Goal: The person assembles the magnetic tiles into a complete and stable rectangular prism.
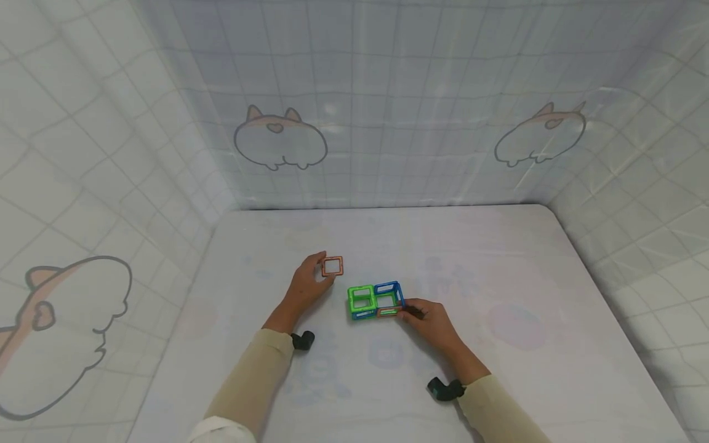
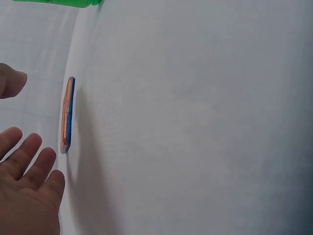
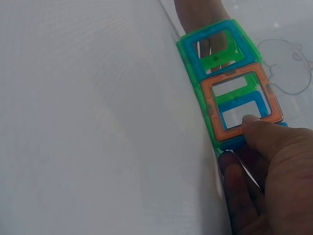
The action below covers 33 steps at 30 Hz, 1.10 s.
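Observation:
An orange square magnetic tile (image 1: 341, 266) lies flat on the table, with a blue tile (image 2: 70, 128) visible beneath it in the left wrist view. Around it my left hand (image 1: 306, 288) spreads thumb and fingers; the left wrist view shows them apart from the tile. My right hand (image 1: 434, 323) pinches the right end of a two-cube magnetic tile structure (image 1: 375, 300) made of green, blue and orange squares. On its orange side panel (image 3: 211, 110) presses the right thumb (image 3: 269, 138), while the other fingers are partly hidden behind and below.
A white patterned cloth covers the table (image 1: 498, 258). Tiled-pattern curtains with cartoon animals (image 1: 280, 140) hang at the back and both sides. Dark wrist mounts (image 1: 445, 389) stick out from both forearms.

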Available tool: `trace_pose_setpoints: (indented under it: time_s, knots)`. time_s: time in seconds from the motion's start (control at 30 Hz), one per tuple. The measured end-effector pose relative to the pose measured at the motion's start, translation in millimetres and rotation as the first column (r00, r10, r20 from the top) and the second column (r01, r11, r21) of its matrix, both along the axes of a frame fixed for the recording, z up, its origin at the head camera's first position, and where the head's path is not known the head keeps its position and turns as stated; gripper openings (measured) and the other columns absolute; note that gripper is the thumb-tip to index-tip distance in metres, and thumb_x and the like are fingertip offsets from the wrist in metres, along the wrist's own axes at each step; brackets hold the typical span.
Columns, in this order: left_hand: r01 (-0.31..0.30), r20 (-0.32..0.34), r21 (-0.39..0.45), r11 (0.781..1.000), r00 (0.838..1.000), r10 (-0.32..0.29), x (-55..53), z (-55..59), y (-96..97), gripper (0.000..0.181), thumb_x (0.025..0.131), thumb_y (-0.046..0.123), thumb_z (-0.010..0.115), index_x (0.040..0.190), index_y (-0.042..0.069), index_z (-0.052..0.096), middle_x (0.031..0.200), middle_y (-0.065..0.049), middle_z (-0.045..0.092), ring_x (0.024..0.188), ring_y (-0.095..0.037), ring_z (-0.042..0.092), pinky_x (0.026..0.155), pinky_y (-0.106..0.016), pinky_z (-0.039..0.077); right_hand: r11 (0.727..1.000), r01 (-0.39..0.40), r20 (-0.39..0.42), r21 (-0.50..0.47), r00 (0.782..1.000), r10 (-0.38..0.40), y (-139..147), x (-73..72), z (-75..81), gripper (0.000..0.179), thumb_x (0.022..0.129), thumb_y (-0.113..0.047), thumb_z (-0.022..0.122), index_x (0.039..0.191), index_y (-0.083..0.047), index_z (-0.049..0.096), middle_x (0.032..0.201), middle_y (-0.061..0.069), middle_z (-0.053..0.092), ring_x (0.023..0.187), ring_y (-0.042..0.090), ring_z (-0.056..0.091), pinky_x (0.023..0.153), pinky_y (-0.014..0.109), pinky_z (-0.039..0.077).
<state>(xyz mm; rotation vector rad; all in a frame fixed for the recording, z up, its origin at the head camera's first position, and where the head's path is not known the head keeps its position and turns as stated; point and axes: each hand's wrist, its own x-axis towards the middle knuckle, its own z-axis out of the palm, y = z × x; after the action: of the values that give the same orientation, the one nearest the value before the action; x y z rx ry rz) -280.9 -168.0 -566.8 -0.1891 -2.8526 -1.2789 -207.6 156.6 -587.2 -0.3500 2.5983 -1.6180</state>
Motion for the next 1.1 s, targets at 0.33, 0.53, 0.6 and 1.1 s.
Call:
trace_pose_setpoints:
  time_s: [0.33, 0.53, 0.6, 1.1]
  knots:
    - [0.01, -0.002, -0.021, 1.0, 1.0, -0.01, -6.8, -6.7, -1.9, 0.062, 0.09, 0.024, 0.072, 0.143, 0.005, 0.048, 0.143, -0.014, 0.053, 0.138, -0.031, 0.044, 0.116, -0.048, 0.033, 1.0, 0.007, -0.006, 0.012, 1.0, -0.007, 0.2, 1.3, -3.9, 0.026, 0.087, -0.02, 0.078, 0.111, -0.008, 0.076, 0.108, 0.005, 0.075, 0.098, 0.017, 0.071, 0.082, 0.027, 0.058]
    - [0.033, -0.007, -0.065, 0.997, 0.999, -0.034, -9.2, -5.9, 0.0, 0.062, 0.09, 0.027, 0.071, 0.143, 0.003, 0.049, 0.143, -0.013, 0.053, 0.139, -0.031, 0.043, 0.117, -0.048, 0.033, 1.0, 0.003, -0.011, -0.004, 1.0, -0.003, -0.5, 2.8, -2.8, 0.026, 0.088, -0.018, 0.077, 0.112, -0.007, 0.075, 0.107, 0.005, 0.075, 0.098, 0.018, 0.071, 0.082, 0.027, 0.058]
    - [0.036, 0.011, -0.076, 0.996, 0.999, -0.036, -10.2, -6.1, -0.5, 0.064, 0.09, 0.027, 0.071, 0.144, 0.003, 0.048, 0.145, -0.013, 0.051, 0.14, -0.03, 0.042, 0.117, -0.047, 0.032, 1.0, 0.002, 0.002, -0.009, 1.0, -0.002, -1.1, 3.0, -1.8, 0.026, 0.088, -0.017, 0.077, 0.112, -0.007, 0.075, 0.107, 0.005, 0.075, 0.099, 0.019, 0.071, 0.083, 0.027, 0.058]
    - [0.096, 0.078, -0.203, 0.974, 0.994, -0.082, -19.6, -6.7, -1.7, 0.063, 0.09, 0.027, 0.073, 0.141, -0.001, 0.049, 0.144, -0.018, 0.05, 0.138, -0.034, 0.041, 0.117, -0.046, 0.032, 1.0, 0.008, 0.024, 0.005, 1.0, -0.008, 0.1, -0.8, -1.1, 0.026, 0.088, -0.022, 0.078, 0.111, -0.011, 0.076, 0.108, 0.002, 0.075, 0.102, 0.017, 0.07, 0.085, 0.027, 0.057]
